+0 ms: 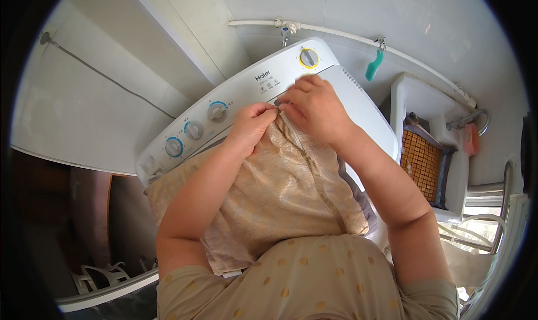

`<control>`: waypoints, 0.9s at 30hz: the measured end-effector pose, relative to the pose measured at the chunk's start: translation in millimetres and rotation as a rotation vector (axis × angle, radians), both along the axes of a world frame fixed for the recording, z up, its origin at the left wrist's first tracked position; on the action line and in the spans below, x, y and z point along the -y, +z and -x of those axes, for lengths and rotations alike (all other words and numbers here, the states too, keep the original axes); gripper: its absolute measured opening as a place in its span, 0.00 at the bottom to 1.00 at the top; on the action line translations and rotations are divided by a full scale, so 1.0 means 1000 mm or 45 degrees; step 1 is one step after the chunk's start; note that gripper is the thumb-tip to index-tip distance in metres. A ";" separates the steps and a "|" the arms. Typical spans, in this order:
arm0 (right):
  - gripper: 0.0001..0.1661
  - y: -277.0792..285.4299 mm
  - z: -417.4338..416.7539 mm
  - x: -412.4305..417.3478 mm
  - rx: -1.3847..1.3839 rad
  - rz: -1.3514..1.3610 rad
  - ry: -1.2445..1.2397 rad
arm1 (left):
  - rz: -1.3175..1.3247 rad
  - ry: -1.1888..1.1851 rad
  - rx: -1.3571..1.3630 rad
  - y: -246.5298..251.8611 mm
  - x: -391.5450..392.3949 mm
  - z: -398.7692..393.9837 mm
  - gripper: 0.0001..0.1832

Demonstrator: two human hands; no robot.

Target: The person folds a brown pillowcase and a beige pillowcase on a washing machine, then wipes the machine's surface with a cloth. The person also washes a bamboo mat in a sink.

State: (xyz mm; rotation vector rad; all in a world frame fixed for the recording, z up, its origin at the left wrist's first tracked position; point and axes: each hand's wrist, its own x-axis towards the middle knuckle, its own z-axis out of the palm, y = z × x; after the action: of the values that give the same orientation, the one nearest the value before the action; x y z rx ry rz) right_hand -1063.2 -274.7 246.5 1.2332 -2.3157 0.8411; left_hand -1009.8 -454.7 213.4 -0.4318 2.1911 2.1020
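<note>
A beige patterned fabric cover (260,185) with a grey edge lies rumpled over the front of a white Haier twin-tub washing machine (248,91). A zipper with a tan tape (313,169) runs down the cover from its upper end. My left hand (254,127) pinches the cover at that upper end, thumb against fingers. Right beside it my right hand (315,106) has its fingers bent and its thumb and fingertips closed at the same end of the zipper. The zipper's slider is hidden by the fingers.
A white sink (456,181) at the right holds a mat of small brown tiles (420,164). A white pipe (336,29) with a tap (286,31) runs along the wall, and a turquoise strip (374,66) hangs from it. White hangers (103,276) lie at lower left.
</note>
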 end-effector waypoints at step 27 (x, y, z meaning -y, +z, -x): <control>0.09 -0.027 0.003 0.000 0.313 -0.418 0.006 | 0.316 -0.126 0.066 -0.005 0.000 0.000 0.08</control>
State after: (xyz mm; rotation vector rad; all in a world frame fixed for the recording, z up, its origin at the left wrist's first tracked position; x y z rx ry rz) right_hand -1066.6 -275.2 219.6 1.3281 -2.7345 0.6632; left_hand -1009.9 -455.1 208.1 -0.3802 2.3985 1.7581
